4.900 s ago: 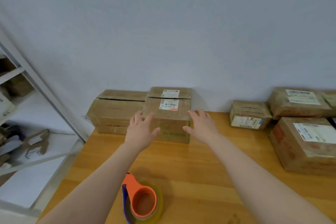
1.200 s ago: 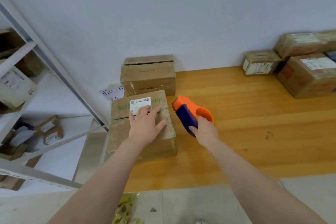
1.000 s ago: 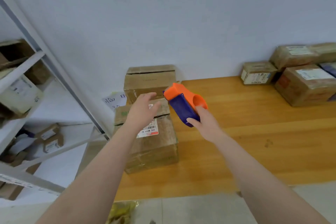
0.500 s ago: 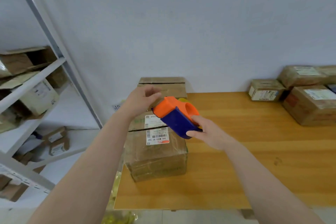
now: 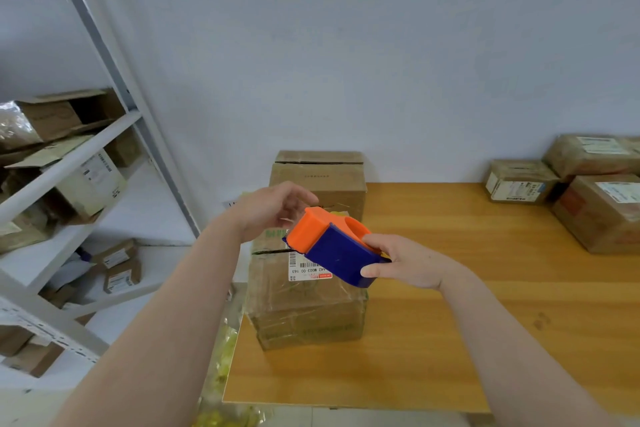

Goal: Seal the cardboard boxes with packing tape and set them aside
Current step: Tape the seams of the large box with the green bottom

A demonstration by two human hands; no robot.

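A white wall (image 5: 346,45) backs a wooden desk (image 5: 450,340), with a rack (image 5: 69,163) of cartons off its left edge. The box (image 5: 304,315) stands at the desk's near left corner, a label (image 5: 308,269) on it. A second box (image 5: 318,180) sits behind it in the far left corner, against the wall. The right hand (image 5: 405,262) grasps the dispenser (image 5: 332,246) — orange front, blue body — and holds it tilted just above the box. The left hand (image 5: 270,210) hovers at the orange end with fingers curled; whether it pinches any tape I cannot tell. Three parcels (image 5: 602,211) crowd the far right edge.
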